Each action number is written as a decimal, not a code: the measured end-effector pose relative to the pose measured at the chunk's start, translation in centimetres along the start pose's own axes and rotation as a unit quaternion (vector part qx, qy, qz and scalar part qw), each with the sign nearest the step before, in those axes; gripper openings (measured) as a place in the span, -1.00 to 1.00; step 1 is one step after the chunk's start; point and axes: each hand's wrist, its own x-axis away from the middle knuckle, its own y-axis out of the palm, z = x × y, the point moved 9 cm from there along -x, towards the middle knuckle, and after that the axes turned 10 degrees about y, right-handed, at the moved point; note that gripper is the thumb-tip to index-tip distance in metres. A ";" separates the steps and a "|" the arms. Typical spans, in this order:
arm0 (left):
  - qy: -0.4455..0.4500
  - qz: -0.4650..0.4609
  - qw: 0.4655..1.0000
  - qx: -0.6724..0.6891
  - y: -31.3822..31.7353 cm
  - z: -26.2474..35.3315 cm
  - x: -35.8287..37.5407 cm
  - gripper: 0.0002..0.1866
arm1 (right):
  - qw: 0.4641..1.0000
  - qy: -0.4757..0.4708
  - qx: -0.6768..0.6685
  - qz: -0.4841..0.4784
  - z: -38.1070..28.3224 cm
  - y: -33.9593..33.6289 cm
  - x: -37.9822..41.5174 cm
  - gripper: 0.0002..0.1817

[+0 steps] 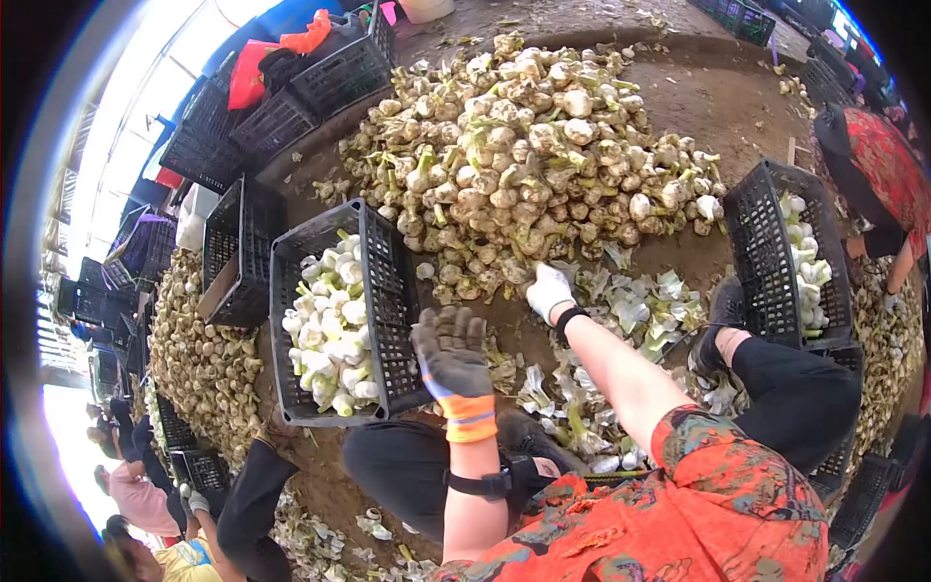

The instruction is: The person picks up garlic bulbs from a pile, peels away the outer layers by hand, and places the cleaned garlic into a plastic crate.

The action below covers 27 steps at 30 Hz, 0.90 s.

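Note:
My left hand (454,357), in a dirty grey glove with an orange cuff, is held up beside a black plastic crate (393,301). Its fingers are stretched out, with nothing visible in them. The crate contains peeled white garlic bulbs (335,325) with short green stems. At the near edge of a big heap of unpeeled garlic (524,165), my right hand (550,292) in a white glove has its fingers curled at a garlic bulb (519,271). Its fingertips are partly hidden. Loose garlic skins (635,308) lie just right of this hand.
Another black crate (781,262) with peeled garlic stands on the right, near a person in a red patterned top (882,165). Stacked crates (330,78) line the back left. A second garlic heap (199,354) and several people are at the left.

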 end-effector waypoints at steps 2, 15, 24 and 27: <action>0.007 -0.031 0.995 -0.096 0.0 -1.0 0.0 -0.40 | 0.999 0.022 -0.026 0.038 1.6 0.4 -2.5 -0.70; -0.018 -0.322 0.908 -0.268 5.2 -5.6 4.1 -0.34 | 0.743 -0.073 -0.554 -0.368 -4.0 -10.5 13.4 -0.60; 0.162 -0.348 0.858 -0.341 8.1 -1.4 8.2 -0.32 | 0.787 -0.106 -0.561 -0.232 -5.7 -12.9 19.9 -0.76; 0.177 -0.352 0.870 -0.297 7.8 -1.2 8.4 -0.32 | 0.762 -0.099 -0.584 -0.262 -5.5 -13.2 20.9 -0.78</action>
